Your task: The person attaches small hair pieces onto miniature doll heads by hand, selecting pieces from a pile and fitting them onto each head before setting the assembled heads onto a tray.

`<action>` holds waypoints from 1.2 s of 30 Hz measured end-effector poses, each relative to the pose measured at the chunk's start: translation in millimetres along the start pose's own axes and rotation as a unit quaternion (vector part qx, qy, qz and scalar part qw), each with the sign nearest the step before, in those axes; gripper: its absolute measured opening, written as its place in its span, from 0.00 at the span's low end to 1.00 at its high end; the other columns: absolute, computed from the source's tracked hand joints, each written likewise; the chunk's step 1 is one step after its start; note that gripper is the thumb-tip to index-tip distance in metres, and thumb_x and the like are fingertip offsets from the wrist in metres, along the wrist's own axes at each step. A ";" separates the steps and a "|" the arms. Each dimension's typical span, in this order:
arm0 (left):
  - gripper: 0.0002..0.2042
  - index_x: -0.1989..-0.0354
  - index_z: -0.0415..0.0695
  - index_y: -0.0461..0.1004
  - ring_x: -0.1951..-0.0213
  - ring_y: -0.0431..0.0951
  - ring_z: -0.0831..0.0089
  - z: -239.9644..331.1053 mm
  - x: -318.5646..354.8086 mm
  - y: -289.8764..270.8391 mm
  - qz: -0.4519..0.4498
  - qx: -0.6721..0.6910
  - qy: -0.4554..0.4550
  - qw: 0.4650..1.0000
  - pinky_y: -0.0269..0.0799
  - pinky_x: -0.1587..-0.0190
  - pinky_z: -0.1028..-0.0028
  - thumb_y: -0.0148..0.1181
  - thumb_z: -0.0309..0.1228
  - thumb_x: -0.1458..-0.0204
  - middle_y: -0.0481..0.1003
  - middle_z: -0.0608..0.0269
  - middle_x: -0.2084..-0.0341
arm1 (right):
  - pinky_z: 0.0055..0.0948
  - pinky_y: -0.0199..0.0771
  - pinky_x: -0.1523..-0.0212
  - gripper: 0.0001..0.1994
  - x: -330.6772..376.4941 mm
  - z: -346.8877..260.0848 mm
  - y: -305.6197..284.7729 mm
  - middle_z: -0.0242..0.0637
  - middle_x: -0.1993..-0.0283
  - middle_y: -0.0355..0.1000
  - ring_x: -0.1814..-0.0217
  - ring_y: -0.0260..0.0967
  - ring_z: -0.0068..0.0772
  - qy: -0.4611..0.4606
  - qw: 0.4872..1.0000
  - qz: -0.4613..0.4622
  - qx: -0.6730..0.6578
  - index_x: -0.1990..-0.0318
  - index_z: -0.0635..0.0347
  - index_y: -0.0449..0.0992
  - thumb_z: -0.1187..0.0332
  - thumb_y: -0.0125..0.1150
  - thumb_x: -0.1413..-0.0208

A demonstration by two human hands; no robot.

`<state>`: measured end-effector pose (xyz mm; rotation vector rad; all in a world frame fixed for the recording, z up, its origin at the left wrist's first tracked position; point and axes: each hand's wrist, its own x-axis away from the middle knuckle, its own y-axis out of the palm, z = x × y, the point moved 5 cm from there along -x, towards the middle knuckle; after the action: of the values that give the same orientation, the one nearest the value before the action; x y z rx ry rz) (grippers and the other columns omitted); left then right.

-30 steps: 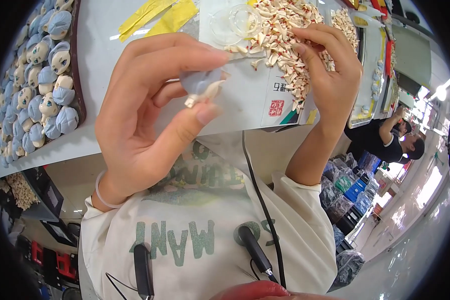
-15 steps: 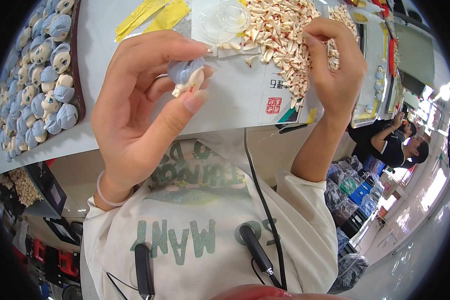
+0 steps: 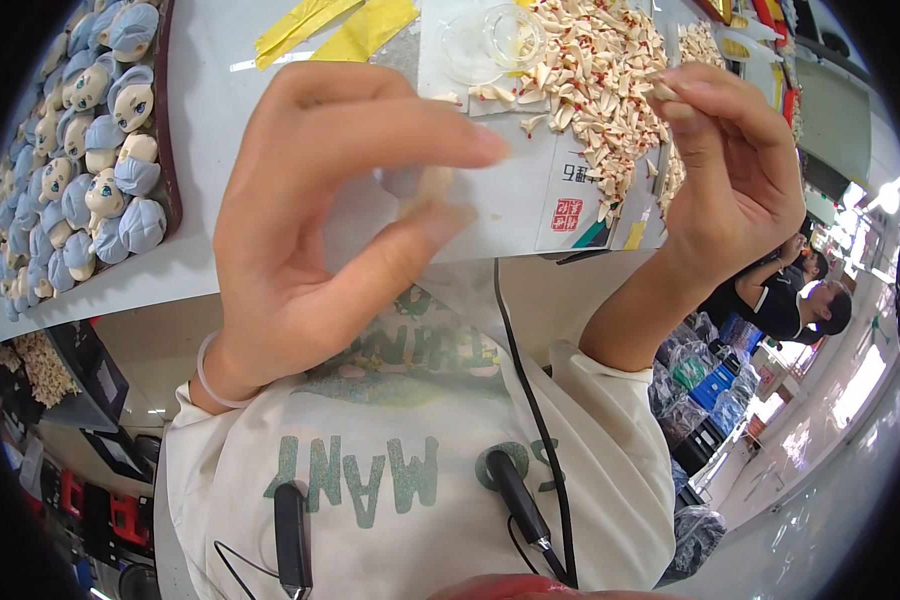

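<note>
My left hand (image 3: 280, 220) curls around a small doll head (image 3: 402, 182) with blue hair. The head is blurred and mostly behind the fingers; the index finger stretches out above it. To the right, my right hand (image 3: 735, 170) is raised with thumb and index finger pinched on a small cream piece (image 3: 662, 92), beside a heap of cream, red-tipped pieces (image 3: 610, 90). These pieces are small and pointed.
A dark-rimmed tray (image 3: 173, 130) at the left holds many blue-haired doll heads (image 3: 100, 195). Yellow tape strips (image 3: 365, 30) and clear round dishes (image 3: 515, 40) lie at the table's far side. A black cable (image 3: 515, 340) hangs down my front. Other people (image 3: 785, 295) are at the far right.
My right hand has moved right and now pinches a small cream piece. My left hand has shifted slightly right, its index finger extended away from the thumb; the doll head is less visible.
</note>
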<state>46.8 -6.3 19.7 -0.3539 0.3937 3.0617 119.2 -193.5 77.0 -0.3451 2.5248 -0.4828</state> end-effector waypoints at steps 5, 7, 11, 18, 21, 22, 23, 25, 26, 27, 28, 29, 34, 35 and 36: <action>0.09 0.74 0.40 0.69 0.62 0.66 0.66 0.8 0.7 3.5 -0.063 -0.070 0.017 0.995 0.64 0.58 0.69 0.57 0.16 0.66 0.61 0.56 0.64 | 0.22 0.67 0.62 0.10 -9.1 -0.5 29.9 0.45 0.69 0.69 0.65 0.67 0.31 -0.064 0.997 -0.030 -0.003 0.70 0.72 0.71 0.88 0.57 0.64; 0.10 0.73 0.40 0.70 0.61 0.66 0.65 -0.8 2.8 1.6 -0.048 -0.040 -0.001 0.998 0.64 0.58 0.69 0.58 0.16 0.67 0.61 0.56 0.65 | 0.20 0.65 0.64 0.11 -9.9 -1.6 42.6 0.42 0.70 0.68 0.67 0.66 0.28 -0.072 0.993 -0.054 0.071 0.71 0.71 0.72 0.88 0.59 0.66; 0.11 0.74 0.40 0.72 0.62 0.67 0.66 1.3 1.0 0.0 -0.070 -0.055 0.018 0.996 0.64 0.58 0.70 0.64 0.20 0.69 0.61 0.56 0.65 | 0.18 0.64 0.70 0.11 -8.3 -8.3 47.6 0.38 0.72 0.68 0.70 0.64 0.25 -0.094 0.983 -0.036 0.154 0.74 0.68 0.75 0.88 0.60 0.69; 0.16 0.72 0.39 0.71 0.62 0.69 0.67 3.7 -1.4 4.6 -0.080 -0.055 0.008 0.995 0.65 0.58 0.72 0.68 0.27 0.72 0.63 0.56 0.63 | 0.17 0.64 0.71 0.11 -8.9 -16.2 45.5 0.36 0.72 0.68 0.71 0.64 0.24 -0.120 0.967 -0.047 0.220 0.76 0.66 0.76 0.89 0.60 0.72; 0.19 0.67 0.37 0.68 0.62 0.70 0.65 -2.9 1.2 3.6 -0.026 0.047 -0.031 0.998 0.67 0.59 0.73 0.68 0.29 0.70 0.63 0.53 0.60 | 0.17 0.64 0.71 0.12 -5.4 -12.6 48.3 0.38 0.72 0.68 0.70 0.64 0.25 -0.099 0.974 -0.043 0.198 0.75 0.67 0.75 0.89 0.60 0.71; 0.21 0.65 0.36 0.67 0.62 0.71 0.65 -4.3 1.7 4.5 -0.025 0.092 -0.050 0.994 0.68 0.60 0.73 0.67 0.30 0.68 0.64 0.52 0.60 | 0.17 0.64 0.70 0.11 -2.9 -13.0 45.2 0.39 0.71 0.68 0.70 0.64 0.26 -0.097 0.983 -0.010 0.158 0.73 0.69 0.74 0.89 0.59 0.70; 0.22 0.63 0.36 0.66 0.63 0.72 0.65 -5.6 2.2 5.5 -0.024 0.137 -0.069 0.988 0.68 0.61 0.74 0.67 0.31 0.67 0.65 0.51 0.60 | 0.17 0.64 0.70 0.11 -1.2 -13.5 41.5 0.41 0.71 0.67 0.69 0.64 0.27 -0.095 0.988 0.024 0.118 0.72 0.70 0.73 0.88 0.59 0.68; 0.22 0.63 0.36 0.66 0.64 0.72 0.66 -4.4 5.7 6.8 -0.010 0.180 -0.102 0.978 0.69 0.63 0.74 0.66 0.34 0.66 0.66 0.51 0.62 | 0.17 0.63 0.70 0.10 1.9 -23.7 35.8 0.42 0.70 0.67 0.69 0.64 0.28 -0.101 0.989 0.046 0.095 0.72 0.70 0.72 0.86 0.59 0.66; 0.22 0.63 0.36 0.66 0.65 0.73 0.66 -6.0 7.5 7.1 0.005 0.225 -0.135 0.965 0.69 0.64 0.75 0.66 0.36 0.64 0.68 0.51 0.63 | 0.17 0.62 0.70 0.09 4.6 -29.7 31.6 0.43 0.70 0.66 0.69 0.63 0.29 -0.106 0.990 0.065 0.073 0.71 0.71 0.71 0.84 0.59 0.64; 0.22 0.63 0.36 0.66 0.65 0.73 0.66 -6.8 7.7 6.7 0.005 0.223 -0.135 0.965 0.69 0.64 0.75 0.66 0.36 0.64 0.68 0.51 0.63 | 0.17 0.62 0.70 0.09 7.9 -32.8 31.6 0.43 0.70 0.66 0.69 0.63 0.29 -0.106 0.990 0.067 0.072 0.71 0.71 0.71 0.84 0.59 0.64; 0.23 0.63 0.36 0.66 0.65 0.73 0.67 -6.0 6.9 4.1 0.016 0.193 -0.110 0.975 0.69 0.64 0.75 0.65 0.37 0.64 0.68 0.51 0.65 | 0.18 0.61 0.70 0.09 11.1 -33.8 35.9 0.43 0.71 0.66 0.70 0.63 0.30 -0.091 0.995 0.029 0.015 0.71 0.70 0.70 0.82 0.59 0.63; 0.23 0.63 0.36 0.66 0.65 0.73 0.67 -5.4 6.2 1.3 0.028 0.163 -0.084 0.983 0.69 0.64 0.75 0.65 0.38 0.63 0.69 0.52 0.66 | 0.18 0.61 0.70 0.08 14.0 -32.9 41.4 0.43 0.72 0.65 0.70 0.63 0.30 -0.076 0.996 -0.009 -0.043 0.71 0.69 0.69 0.79 0.59 0.62; 0.24 0.63 0.37 0.66 0.67 0.72 0.69 -3.4 2.5 0.6 0.011 0.075 -0.024 0.997 0.68 0.64 0.76 0.65 0.41 0.63 0.69 0.53 0.67 | 0.18 0.60 0.70 0.09 30.3 -30.6 53.6 0.42 0.71 0.64 0.71 0.61 0.28 -0.077 0.995 0.019 -0.065 0.70 0.67 0.69 0.79 0.59 0.62; 0.24 0.63 0.37 0.66 0.67 0.72 0.70 -5.1 3.2 -0.2 0.046 0.090 -0.055 0.993 0.68 0.64 0.77 0.65 0.41 0.63 0.69 0.53 0.67 | 0.18 0.60 0.70 0.09 32.9 -30.2 57.0 0.42 0.71 0.64 0.71 0.61 0.28 -0.078 0.995 0.020 -0.066 0.70 0.67 0.69 0.79 0.59 0.62; 0.24 0.63 0.37 0.66 0.67 0.72 0.70 -3.9 2.9 1.3 0.045 0.089 -0.056 0.993 0.68 0.64 0.77 0.65 0.41 0.63 0.69 0.53 0.67 | 0.18 0.59 0.70 0.09 35.1 -29.3 59.5 0.42 0.71 0.64 0.72 0.60 0.27 -0.064 0.995 0.026 -0.072 0.71 0.67 0.69 0.79 0.59 0.63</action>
<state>44.7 -8.5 15.7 -0.1610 0.6879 3.0822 65.7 -143.8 59.8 -0.3514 2.4417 -0.2509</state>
